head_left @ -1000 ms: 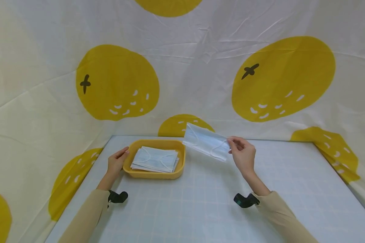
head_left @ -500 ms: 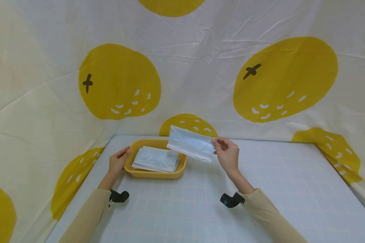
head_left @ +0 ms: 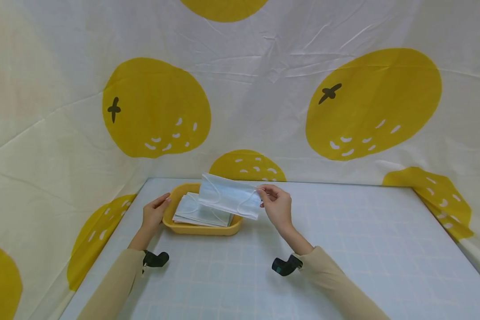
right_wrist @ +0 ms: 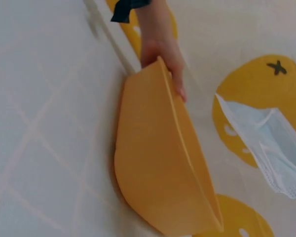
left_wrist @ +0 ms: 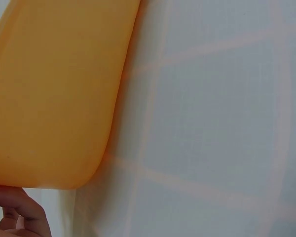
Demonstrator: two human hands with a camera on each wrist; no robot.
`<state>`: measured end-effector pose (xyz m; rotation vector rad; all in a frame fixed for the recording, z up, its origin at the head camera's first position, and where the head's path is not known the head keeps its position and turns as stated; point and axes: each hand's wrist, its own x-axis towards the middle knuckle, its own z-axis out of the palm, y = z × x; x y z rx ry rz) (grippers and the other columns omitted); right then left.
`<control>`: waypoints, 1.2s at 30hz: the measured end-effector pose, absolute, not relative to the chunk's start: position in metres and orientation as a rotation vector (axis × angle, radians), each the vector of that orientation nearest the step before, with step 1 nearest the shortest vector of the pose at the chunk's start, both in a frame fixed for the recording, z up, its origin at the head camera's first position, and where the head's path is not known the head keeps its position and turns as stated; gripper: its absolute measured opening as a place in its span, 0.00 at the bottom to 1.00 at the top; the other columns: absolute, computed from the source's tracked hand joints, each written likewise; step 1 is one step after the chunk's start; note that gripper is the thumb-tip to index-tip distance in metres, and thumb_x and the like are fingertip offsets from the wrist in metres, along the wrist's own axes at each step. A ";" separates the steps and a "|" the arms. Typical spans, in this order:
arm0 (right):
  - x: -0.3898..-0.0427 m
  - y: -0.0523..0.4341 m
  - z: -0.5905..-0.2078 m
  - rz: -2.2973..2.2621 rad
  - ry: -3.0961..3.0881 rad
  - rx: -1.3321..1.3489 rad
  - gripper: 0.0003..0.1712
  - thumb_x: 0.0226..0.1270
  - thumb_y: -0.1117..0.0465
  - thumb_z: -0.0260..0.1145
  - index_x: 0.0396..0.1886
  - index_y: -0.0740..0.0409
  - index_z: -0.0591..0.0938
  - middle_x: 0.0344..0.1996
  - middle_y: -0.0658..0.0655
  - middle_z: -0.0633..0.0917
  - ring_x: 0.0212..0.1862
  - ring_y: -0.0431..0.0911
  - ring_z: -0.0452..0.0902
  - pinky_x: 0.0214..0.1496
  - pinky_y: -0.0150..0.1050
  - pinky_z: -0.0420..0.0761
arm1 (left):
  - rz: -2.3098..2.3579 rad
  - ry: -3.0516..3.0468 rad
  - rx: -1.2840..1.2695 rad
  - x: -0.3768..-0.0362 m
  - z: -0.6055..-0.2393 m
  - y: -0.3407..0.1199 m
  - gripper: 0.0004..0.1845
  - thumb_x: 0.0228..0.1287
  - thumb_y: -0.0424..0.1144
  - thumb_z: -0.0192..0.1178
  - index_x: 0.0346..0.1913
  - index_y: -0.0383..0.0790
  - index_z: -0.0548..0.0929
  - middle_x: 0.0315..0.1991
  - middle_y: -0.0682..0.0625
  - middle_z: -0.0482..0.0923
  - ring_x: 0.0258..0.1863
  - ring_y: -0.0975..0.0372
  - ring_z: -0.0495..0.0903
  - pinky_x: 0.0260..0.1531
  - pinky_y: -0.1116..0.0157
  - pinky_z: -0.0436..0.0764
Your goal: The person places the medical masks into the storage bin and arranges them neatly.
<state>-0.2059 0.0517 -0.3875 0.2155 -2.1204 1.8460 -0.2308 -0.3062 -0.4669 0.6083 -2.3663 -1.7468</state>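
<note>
My right hand (head_left: 278,208) pinches a light-blue face mask (head_left: 226,194) by its right end, holding it tilted in the air over the right part of a yellow bin (head_left: 202,231). In the right wrist view the held mask (right_wrist: 271,143) appears above the bin's rim. Inside the bin lies a stack of similar masks (head_left: 190,213), partly hidden behind the held one. My left hand (head_left: 153,212) grips the bin's left end at the rim. The left wrist view shows its curled fingers (left_wrist: 32,212) against the yellow wall; most of that hand is out of frame.
The bin stands on a pale-blue checked tablecloth (head_left: 232,275), near the table's back edge. A white curtain (head_left: 264,111) printed with yellow fruit hangs behind and along the sides. Black wrist cameras (head_left: 156,259) sit at both sleeves.
My right hand has moved left and slightly down with the mask, from beside the bin to over it. My left hand has stayed at the bin's left end.
</note>
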 end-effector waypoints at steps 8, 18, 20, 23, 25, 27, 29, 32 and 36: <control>-0.220 0.030 -0.406 1.903 -2.137 0.226 0.09 0.61 0.67 0.69 0.38 0.69 0.86 0.33 0.67 0.87 0.24 0.55 0.81 0.25 0.35 0.82 | -1.736 -2.365 0.607 -0.230 -0.468 -0.309 0.26 0.70 0.50 0.54 0.67 0.43 0.72 0.68 0.44 0.69 0.64 0.59 0.68 0.47 0.83 0.74; -0.240 0.003 -0.431 1.879 -2.203 0.230 0.09 0.61 0.62 0.69 0.39 0.61 0.87 0.33 0.61 0.88 0.25 0.42 0.81 0.24 0.30 0.80 | -1.725 -2.360 0.613 -0.230 -0.468 -0.308 0.26 0.70 0.49 0.55 0.67 0.42 0.72 0.68 0.44 0.69 0.65 0.58 0.68 0.46 0.83 0.74; -0.241 -0.001 -0.432 1.866 -2.225 0.239 0.08 0.62 0.62 0.69 0.39 0.61 0.87 0.33 0.61 0.88 0.26 0.43 0.82 0.24 0.30 0.81 | -1.733 -2.356 0.612 -0.229 -0.468 -0.308 0.26 0.70 0.49 0.55 0.67 0.42 0.72 0.68 0.44 0.69 0.65 0.58 0.68 0.44 0.85 0.73; -0.243 -0.006 -0.433 1.844 -2.252 0.267 0.08 0.63 0.63 0.68 0.38 0.62 0.87 0.33 0.61 0.88 0.26 0.45 0.82 0.24 0.30 0.81 | -1.749 -2.341 0.615 -0.229 -0.467 -0.307 0.26 0.70 0.48 0.55 0.66 0.41 0.72 0.68 0.44 0.69 0.65 0.58 0.68 0.41 0.86 0.73; -0.244 -0.009 -0.433 1.840 -2.268 0.280 0.08 0.63 0.63 0.68 0.38 0.64 0.86 0.32 0.61 0.88 0.27 0.45 0.82 0.24 0.30 0.81 | -1.757 -2.326 0.626 -0.230 -0.468 -0.306 0.25 0.69 0.47 0.56 0.66 0.42 0.73 0.67 0.45 0.70 0.64 0.59 0.69 0.38 0.86 0.72; -0.246 -0.012 -0.434 1.832 -2.289 0.288 0.09 0.63 0.63 0.68 0.38 0.64 0.86 0.31 0.62 0.88 0.26 0.45 0.82 0.24 0.30 0.81 | -1.757 -2.317 0.636 -0.231 -0.468 -0.306 0.25 0.69 0.48 0.56 0.66 0.42 0.73 0.67 0.45 0.70 0.62 0.61 0.70 0.36 0.86 0.72; -0.248 -0.015 -0.436 1.818 -2.309 0.295 0.09 0.64 0.62 0.67 0.38 0.64 0.86 0.30 0.62 0.88 0.26 0.45 0.82 0.24 0.30 0.81 | -1.759 -2.305 0.638 -0.232 -0.469 -0.306 0.25 0.69 0.48 0.57 0.65 0.42 0.74 0.66 0.45 0.71 0.58 0.65 0.72 0.35 0.87 0.72; -0.250 -0.019 -0.437 1.773 -2.349 0.298 0.08 0.63 0.62 0.68 0.37 0.63 0.87 0.30 0.61 0.88 0.27 0.44 0.81 0.26 0.29 0.80 | -1.754 -2.304 0.629 -0.232 -0.469 -0.306 0.24 0.69 0.47 0.57 0.65 0.42 0.75 0.65 0.44 0.72 0.49 0.73 0.73 0.35 0.86 0.72; -0.252 -0.023 -0.440 1.693 -2.414 0.300 0.07 0.63 0.62 0.68 0.34 0.62 0.87 0.29 0.59 0.88 0.29 0.42 0.80 0.29 0.28 0.78 | -1.754 -2.308 0.616 -0.231 -0.469 -0.306 0.24 0.69 0.47 0.57 0.65 0.42 0.75 0.64 0.43 0.73 0.39 0.81 0.72 0.34 0.84 0.75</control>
